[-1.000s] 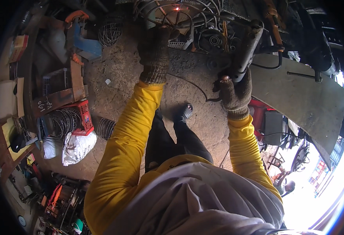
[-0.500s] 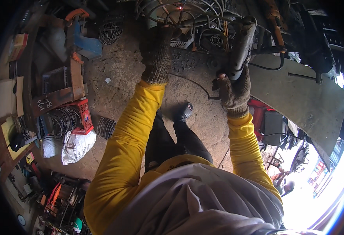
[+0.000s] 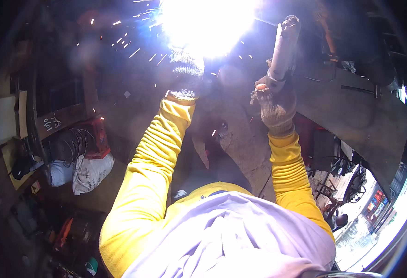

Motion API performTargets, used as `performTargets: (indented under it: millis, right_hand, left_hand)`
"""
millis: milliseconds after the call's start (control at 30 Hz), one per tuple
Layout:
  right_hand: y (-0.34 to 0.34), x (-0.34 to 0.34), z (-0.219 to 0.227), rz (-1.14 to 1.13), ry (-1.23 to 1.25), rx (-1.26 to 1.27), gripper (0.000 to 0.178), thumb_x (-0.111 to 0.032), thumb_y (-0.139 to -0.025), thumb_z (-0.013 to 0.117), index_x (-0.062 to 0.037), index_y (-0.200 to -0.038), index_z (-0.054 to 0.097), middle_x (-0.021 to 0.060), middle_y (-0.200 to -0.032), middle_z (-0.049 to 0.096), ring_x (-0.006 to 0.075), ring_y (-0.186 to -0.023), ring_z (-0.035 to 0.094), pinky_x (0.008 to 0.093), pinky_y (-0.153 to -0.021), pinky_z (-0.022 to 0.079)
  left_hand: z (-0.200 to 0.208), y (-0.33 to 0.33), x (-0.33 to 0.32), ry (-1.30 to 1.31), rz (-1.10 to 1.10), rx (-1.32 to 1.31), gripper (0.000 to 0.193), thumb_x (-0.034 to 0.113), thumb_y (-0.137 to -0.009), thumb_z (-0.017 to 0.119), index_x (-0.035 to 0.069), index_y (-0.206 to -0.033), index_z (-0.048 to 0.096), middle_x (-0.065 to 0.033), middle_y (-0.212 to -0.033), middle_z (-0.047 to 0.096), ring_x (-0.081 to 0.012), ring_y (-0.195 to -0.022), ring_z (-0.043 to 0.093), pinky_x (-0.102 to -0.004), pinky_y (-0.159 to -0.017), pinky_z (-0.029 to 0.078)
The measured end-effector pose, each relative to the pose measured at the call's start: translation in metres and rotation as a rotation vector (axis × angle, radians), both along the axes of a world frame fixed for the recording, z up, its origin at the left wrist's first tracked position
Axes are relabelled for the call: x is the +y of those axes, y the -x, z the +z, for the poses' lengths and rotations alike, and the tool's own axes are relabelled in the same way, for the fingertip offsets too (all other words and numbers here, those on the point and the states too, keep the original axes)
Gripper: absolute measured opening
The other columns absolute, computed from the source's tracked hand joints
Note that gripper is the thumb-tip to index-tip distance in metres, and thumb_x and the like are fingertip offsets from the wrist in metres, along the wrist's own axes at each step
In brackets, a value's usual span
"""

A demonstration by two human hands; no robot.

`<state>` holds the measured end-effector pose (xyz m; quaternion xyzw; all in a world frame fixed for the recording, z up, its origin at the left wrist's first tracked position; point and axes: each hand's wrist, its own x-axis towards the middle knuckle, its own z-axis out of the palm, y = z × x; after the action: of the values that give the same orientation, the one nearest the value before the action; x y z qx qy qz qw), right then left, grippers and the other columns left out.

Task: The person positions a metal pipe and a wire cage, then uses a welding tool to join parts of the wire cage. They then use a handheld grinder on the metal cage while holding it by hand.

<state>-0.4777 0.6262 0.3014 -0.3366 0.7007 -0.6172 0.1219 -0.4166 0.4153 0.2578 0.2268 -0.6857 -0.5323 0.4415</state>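
Note:
A blinding white welding glare (image 3: 208,23) fills the top middle, and sparks fly out from it. My left hand (image 3: 186,72), in a knitted glove, reaches up to its lower edge; the fingers and anything in them are lost in the light. On the right, my right hand (image 3: 277,109) wears a brown knitted glove with a bare thumb tip showing. It is closed at the lower end of a tilted grey metal tube (image 3: 284,51), partly hidden behind that end. Yellow sleeves cover both my forearms.
A large flat sheet (image 3: 352,111) lies to the right. At left are a red crate (image 3: 99,139) with wire coils (image 3: 73,141), and a white sack (image 3: 92,173) below it. Dim clutter stands at lower left. A person (image 3: 338,220) is outside at lower right.
A bright arc and sparks have appeared at my left hand, hiding the wire hoops seen there before. The surroundings look darker. My right hand and the tube have shifted only slightly.

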Motion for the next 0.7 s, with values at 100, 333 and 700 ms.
performTargets:
  millis: [100, 333, 700]
  right_hand:
    - [-0.001, 0.002, -0.001, -0.030, 0.022, -0.102, 0.063, -0.011, -0.093, 0.069, 0.0079, -0.143, 0.036, 0.0056, -0.079, 0.064, 0.0107, -0.065, 0.060, 0.0241, -0.062, 0.052]
    - [-0.004, 0.006, 0.017, -0.001, 0.004, 0.158, 0.051, -0.012, -0.096, 0.060, 0.0066, -0.138, 0.040, 0.0071, -0.086, 0.060, 0.0130, -0.065, 0.057, 0.0279, -0.059, 0.053]
    - [0.011, 0.080, 0.029, -0.325, 0.060, 0.167, 0.058, -0.010, -0.092, 0.063, 0.0038, -0.141, 0.035, 0.0106, -0.089, 0.062, 0.0153, -0.059, 0.062, 0.0272, -0.051, 0.052]
  left_hand:
    - [0.000, 0.004, 0.002, 0.031, 0.011, -0.005, 0.015, 0.014, -0.093, 0.061, 0.005, -0.101, 0.071, -0.0098, -0.098, 0.071, -0.0237, -0.088, 0.068, -0.0357, -0.080, 0.053]
    - [0.003, 0.010, 0.004, 0.153, 0.067, -0.015, 0.015, 0.014, -0.093, 0.061, 0.006, -0.102, 0.070, -0.0105, -0.099, 0.070, -0.0254, -0.088, 0.067, -0.0369, -0.080, 0.052]
    - [-0.004, -0.004, -0.001, 0.662, 0.238, -0.156, 0.015, 0.013, -0.091, 0.062, 0.006, -0.102, 0.070, -0.0115, -0.101, 0.068, -0.0280, -0.089, 0.066, -0.0388, -0.079, 0.052]
